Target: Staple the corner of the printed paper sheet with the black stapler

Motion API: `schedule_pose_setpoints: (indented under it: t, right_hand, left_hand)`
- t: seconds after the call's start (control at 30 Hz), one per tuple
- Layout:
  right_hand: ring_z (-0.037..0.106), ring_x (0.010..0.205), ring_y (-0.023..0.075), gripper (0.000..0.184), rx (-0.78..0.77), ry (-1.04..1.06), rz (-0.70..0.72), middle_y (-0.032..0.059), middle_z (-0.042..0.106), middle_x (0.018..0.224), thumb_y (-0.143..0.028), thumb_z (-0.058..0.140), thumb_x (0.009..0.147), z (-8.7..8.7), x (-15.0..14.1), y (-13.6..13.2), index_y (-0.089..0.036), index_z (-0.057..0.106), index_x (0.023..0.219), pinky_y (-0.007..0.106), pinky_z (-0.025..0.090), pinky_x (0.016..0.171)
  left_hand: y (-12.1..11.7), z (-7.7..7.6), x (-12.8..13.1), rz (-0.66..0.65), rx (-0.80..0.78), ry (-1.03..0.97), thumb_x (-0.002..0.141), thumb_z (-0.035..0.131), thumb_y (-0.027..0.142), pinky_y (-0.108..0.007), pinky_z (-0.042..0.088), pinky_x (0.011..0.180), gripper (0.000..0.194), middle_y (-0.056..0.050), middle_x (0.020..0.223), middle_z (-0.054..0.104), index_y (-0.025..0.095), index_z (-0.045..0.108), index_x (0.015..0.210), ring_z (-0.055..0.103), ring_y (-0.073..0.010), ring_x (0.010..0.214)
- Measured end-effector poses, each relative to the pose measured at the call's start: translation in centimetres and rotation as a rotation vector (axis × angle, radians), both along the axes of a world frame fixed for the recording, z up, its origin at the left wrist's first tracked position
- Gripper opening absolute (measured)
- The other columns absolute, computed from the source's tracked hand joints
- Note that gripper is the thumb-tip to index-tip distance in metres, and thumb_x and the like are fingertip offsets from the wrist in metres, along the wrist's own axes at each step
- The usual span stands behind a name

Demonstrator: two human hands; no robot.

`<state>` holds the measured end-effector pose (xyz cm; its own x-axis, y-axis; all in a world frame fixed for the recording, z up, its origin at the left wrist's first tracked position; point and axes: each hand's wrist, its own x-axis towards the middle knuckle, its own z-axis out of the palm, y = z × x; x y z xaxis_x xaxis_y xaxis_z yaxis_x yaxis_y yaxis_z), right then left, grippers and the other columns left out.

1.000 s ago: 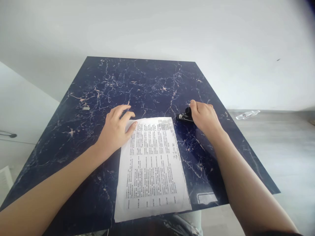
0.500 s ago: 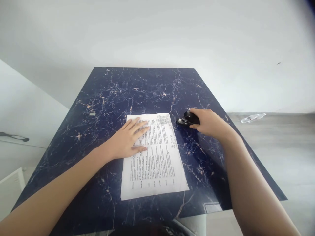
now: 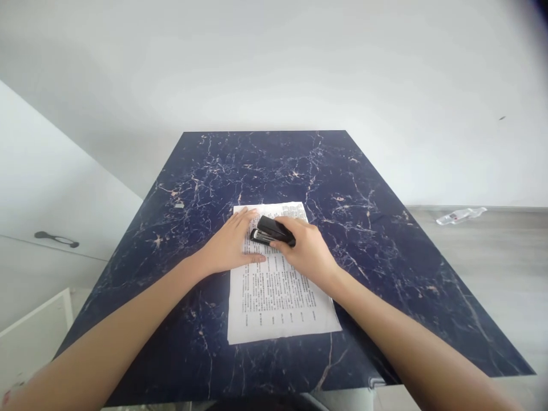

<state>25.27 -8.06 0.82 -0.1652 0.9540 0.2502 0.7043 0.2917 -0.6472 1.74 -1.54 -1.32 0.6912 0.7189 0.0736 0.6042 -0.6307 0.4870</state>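
Printed sheets of white paper (image 3: 278,319) lie on the dark blue marbled table. My left hand (image 3: 231,242) rests flat on their upper left part, fingers stretched out and apart. A black stapler (image 3: 270,229) is gripped in my right hand (image 3: 309,248), over the upper middle of the paper. Its front end points left, towards the fingers of my left hand, and its jaws look slightly apart. Whether the stapler touches the paper, I cannot tell. My right hand covers its back end and some of the print.
The table (image 3: 265,154) reaches to a white wall (image 3: 265,68). A small pale piece (image 3: 178,205) lies on its left side. A clear plastic item (image 3: 461,216) is on the floor at right. At left stands a white door panel with a dark handle (image 3: 57,238).
My right hand has carried the stapler from the bare table right of the paper leftwards, over the sheets. My left hand stays on the paper. The view has shifted a little.
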Motion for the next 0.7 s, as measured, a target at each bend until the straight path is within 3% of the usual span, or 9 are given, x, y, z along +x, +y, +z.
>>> schedule_pose_setpoints:
  t: [0.1,0.2,0.3,0.37,0.43,0.53,0.7]
  right_hand:
    - [0.066,0.103,0.0263,0.040,-0.008,-0.023,0.052,0.0066,0.074,0.113,-0.019,0.074,0.087,-0.1,0.0,0.4,-0.026,0.068,0.126,0.041,0.054,0.087]
    - [0.064,0.110,0.0288,0.053,-0.018,-0.018,0.066,0.0079,0.074,0.119,-0.030,0.084,0.081,1.0,1.5,0.7,-0.025,0.068,0.131,0.044,0.054,0.091]
    - [0.065,0.082,0.0226,0.047,-0.225,0.022,0.033,0.0074,0.077,0.111,-0.046,0.077,0.087,2.4,4.2,0.9,-0.028,0.072,0.130,0.040,0.055,0.072]
    - [0.056,0.060,0.0154,0.040,-0.436,0.111,0.124,0.0054,0.078,0.104,-0.046,0.068,0.094,2.8,5.7,1.2,-0.031,0.074,0.131,0.036,0.051,0.060]
    - [0.051,0.054,0.0119,0.039,-0.570,0.245,0.249,0.0039,0.078,0.104,-0.042,0.065,0.095,2.6,6.7,1.5,-0.034,0.074,0.133,0.034,0.050,0.057]
    - [0.049,0.051,0.0101,0.037,-0.622,0.377,0.297,0.0047,0.078,0.112,-0.037,0.069,0.091,1.9,6.9,1.9,-0.035,0.077,0.128,0.034,0.053,0.056]
    - [0.049,0.049,0.0100,0.035,-0.633,0.369,0.274,0.0061,0.078,0.115,-0.037,0.071,0.089,1.4,6.6,2.1,-0.035,0.080,0.122,0.036,0.054,0.055]
  left_hand:
    - [0.0,0.1,0.0,0.014,-0.029,-0.034,0.078,0.078,0.073,-0.066,0.029,0.125,0.108,-0.016,0.171,0.032,0.026,0.030,0.163,0.022,-0.0430,0.160]
    - [0.0,0.3,-0.1,0.026,-0.063,-0.049,0.075,0.083,0.070,-0.067,0.028,0.126,0.109,-0.017,0.171,0.032,0.026,0.033,0.161,0.022,-0.0434,0.160]
    - [0.2,0.4,-0.2,0.032,-0.099,-0.073,0.073,0.086,0.065,-0.068,0.027,0.125,0.108,-0.019,0.170,0.033,0.025,0.036,0.160,0.024,-0.0444,0.159]
    - [0.3,0.4,-0.3,0.029,-0.119,-0.096,0.074,0.087,0.062,-0.069,0.027,0.125,0.104,-0.020,0.169,0.034,0.024,0.039,0.159,0.025,-0.0450,0.158]
    - [0.4,0.5,-0.4,0.021,-0.128,-0.127,0.076,0.086,0.059,-0.070,0.027,0.124,0.098,-0.019,0.168,0.037,0.025,0.043,0.157,0.025,-0.0446,0.158]
    - [0.6,0.5,-0.7,0.009,-0.144,-0.194,0.079,0.086,0.054,-0.069,0.028,0.124,0.088,-0.018,0.165,0.042,0.027,0.048,0.154,0.030,-0.0431,0.157]
    - [0.9,1.0,-1.4,0.050,-0.200,-0.291,0.079,0.087,0.047,-0.069,0.033,0.121,0.084,-0.015,0.162,0.048,0.031,0.052,0.154,0.044,-0.0419,0.150]
